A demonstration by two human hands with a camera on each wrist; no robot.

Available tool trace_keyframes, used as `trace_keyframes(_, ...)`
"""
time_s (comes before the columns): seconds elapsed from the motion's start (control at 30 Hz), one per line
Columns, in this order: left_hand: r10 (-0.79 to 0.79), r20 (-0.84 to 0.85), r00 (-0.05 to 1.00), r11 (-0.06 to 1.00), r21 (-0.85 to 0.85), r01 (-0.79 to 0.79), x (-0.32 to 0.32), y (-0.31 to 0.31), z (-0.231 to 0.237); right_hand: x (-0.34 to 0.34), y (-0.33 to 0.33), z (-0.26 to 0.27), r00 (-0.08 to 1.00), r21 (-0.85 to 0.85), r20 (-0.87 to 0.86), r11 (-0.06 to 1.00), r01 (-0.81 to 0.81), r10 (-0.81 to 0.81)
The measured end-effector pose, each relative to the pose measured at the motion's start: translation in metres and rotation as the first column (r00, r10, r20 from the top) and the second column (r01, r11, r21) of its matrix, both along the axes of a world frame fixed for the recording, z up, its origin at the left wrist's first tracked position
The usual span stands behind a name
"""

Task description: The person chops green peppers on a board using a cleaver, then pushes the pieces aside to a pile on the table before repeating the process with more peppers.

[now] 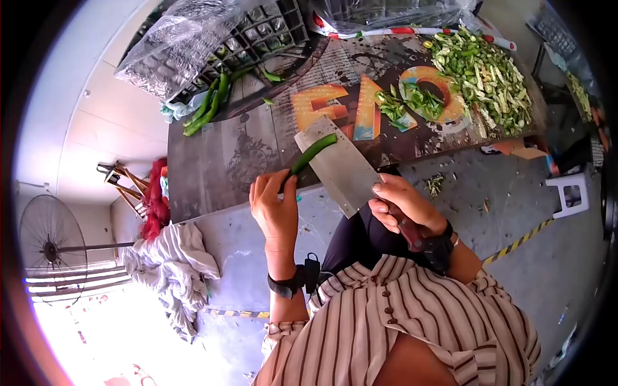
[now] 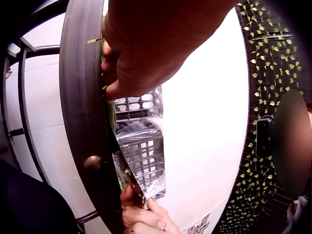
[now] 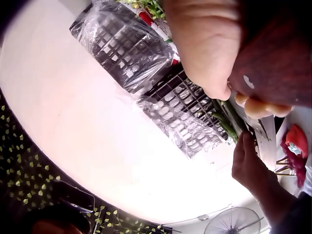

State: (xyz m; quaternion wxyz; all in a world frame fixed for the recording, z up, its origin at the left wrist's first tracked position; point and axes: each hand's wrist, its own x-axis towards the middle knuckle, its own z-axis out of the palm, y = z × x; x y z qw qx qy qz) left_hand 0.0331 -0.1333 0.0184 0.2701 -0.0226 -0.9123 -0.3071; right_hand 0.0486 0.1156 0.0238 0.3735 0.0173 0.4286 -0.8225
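A green pepper (image 1: 313,153) lies on the table near its front edge, its upper part over the broad blade of a cleaver (image 1: 344,177). My left hand (image 1: 274,204) pinches the pepper's lower end between thumb and fingers. My right hand (image 1: 409,209) grips the cleaver at the handle (image 1: 411,233), some fingers at the blade's base. In the left wrist view my left hand (image 2: 139,53) is at the table edge, the right hand (image 2: 146,217) below it with the cleaver. The right wrist view shows the dark red handle (image 3: 273,73) close up in my right hand (image 3: 204,44).
Whole green peppers (image 1: 209,109) lie at the table's back left, beside a black crate (image 1: 267,32) with clear plastic. Sliced pepper pieces (image 1: 483,80) are heaped at the right, with a smaller pile (image 1: 421,103) nearer the middle. A fan (image 1: 51,251) stands at the far left.
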Motion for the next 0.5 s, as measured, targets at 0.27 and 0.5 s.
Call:
trace_keyframes(0.27, 0.001, -0.028, 1.0, 1.0, -0.007, -0.001, -0.004, 0.002, -0.003, 0.0, -0.001, 0.006, 1.0, 0.027, -0.001, 1.0, -0.012, 0.012)
trace_keyframes(0.5, -0.003, -0.036, 0.999, 1.0, 0.012, 0.004, -0.005, 0.002, -0.003, 0.002, -0.012, -0.011, 0.996, -0.029, -0.048, 0.997, -0.074, 0.073)
